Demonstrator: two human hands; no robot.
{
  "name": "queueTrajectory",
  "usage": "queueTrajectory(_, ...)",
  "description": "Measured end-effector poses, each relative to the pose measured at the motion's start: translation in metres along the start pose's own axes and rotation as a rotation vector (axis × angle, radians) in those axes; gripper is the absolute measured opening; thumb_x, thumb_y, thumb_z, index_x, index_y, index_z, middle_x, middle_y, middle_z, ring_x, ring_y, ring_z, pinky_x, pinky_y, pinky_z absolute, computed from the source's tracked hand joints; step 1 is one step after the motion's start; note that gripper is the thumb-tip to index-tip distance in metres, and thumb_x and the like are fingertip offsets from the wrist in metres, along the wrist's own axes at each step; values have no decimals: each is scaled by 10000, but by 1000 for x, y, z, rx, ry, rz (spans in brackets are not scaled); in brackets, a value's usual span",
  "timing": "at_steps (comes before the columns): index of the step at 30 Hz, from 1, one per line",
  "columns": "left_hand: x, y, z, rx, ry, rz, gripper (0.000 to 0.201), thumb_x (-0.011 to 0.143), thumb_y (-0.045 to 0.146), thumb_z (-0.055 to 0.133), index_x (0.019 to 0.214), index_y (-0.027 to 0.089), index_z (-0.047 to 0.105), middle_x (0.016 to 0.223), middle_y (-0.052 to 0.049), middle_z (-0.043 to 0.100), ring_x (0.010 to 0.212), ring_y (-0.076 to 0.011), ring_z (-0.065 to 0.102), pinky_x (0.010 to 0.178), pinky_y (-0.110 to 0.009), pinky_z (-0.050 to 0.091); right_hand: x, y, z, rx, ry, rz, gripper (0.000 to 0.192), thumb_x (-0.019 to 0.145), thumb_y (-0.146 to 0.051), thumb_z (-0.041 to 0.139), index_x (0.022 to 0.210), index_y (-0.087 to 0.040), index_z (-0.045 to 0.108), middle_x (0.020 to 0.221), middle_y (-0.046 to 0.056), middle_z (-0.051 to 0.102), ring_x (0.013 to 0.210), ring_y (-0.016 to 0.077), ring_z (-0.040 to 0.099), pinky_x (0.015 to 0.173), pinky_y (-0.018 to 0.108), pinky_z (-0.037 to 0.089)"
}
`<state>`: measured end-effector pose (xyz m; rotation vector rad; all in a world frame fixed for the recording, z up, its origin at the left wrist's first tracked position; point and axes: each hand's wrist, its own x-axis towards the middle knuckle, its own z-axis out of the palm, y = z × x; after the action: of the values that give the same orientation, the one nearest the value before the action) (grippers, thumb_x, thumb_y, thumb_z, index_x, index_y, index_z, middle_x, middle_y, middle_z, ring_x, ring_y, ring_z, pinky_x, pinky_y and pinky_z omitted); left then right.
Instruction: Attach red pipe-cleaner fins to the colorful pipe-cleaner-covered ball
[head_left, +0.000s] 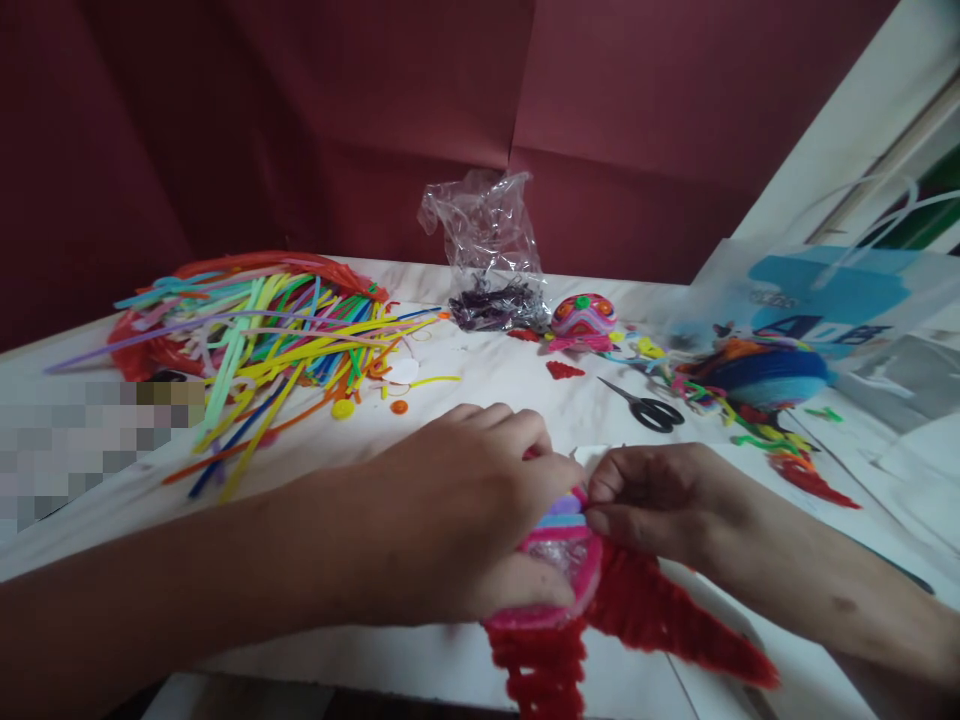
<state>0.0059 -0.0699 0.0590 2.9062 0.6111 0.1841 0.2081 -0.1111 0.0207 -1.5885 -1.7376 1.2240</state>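
Note:
My left hand is wrapped over a pipe-cleaner craft near the table's front edge, its fingers and thumb gripping the body. The craft has a pink rim, blue and purple strips and a shiny clear patch. Two fuzzy red pieces stick out from it, one toward me and one to the right. At the craft's right edge my right hand is closed, thumb and forefinger pinched against the rim. Whether a small piece lies in that pinch is hidden. Part of the body is covered by my left hand.
Loose colourful pipe cleaners lie in a red bag at the left. Behind stands a clear bag with dark purple contents. Black scissors, a pink decorated piece, a blue round bundle and a translucent carrier bag are on the right.

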Motion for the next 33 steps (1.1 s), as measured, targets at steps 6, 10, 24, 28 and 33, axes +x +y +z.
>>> queueTrajectory(6, 1, -5, -2, -130, -61, -6, 244, 787, 244, 623, 1027, 204, 606, 979, -55, 572, 897, -209, 544, 813, -324, 439, 0, 9, -5, 54, -65, -29, 223, 747, -386, 604, 747, -166, 570, 664, -8, 548, 587, 118, 441, 540, 240, 360)
queueTrajectory(10, 3, -8, 0, -165, -46, -1, 216, 773, 230, 645, 983, 194, 609, 966, -49, 564, 877, -199, 547, 796, -309, 447, 0, 11, -7, 47, -78, -30, 174, 760, -344, 587, 795, -175, 565, 686, -10, 555, 599, 120, 454, 542, 240, 364)
queueTrajectory(24, 7, -12, 4, -144, -38, 41, 323, 784, 239, 648, 1096, 233, 566, 1003, -30, 533, 895, -183, 529, 815, -312, 443, 0, -16, 0, -254, 38, 43, 227, 718, -405, 505, 672, -195, 578, 611, 5, 573, 542, 144, 474, 451, 246, 348)
queueTrajectory(28, 6, -13, 5, -110, -35, 61, 367, 780, 235, 653, 1126, 233, 531, 1033, -28, 538, 946, -193, 512, 851, -332, 425, 2, -19, 1, -246, 51, 43, 257, 706, -432, 492, 648, -194, 570, 602, 10, 567, 534, 147, 473, 438, 246, 345)
queueTrajectory(33, 5, -12, 3, -78, -67, 41, 391, 794, 220, 628, 1161, 252, 494, 1010, -22, 550, 953, -204, 511, 840, -345, 428, 5, -10, -1, -44, -57, -16, 159, 724, -328, 536, 694, -175, 564, 651, 2, 559, 572, 134, 476, 483, 239, 358)
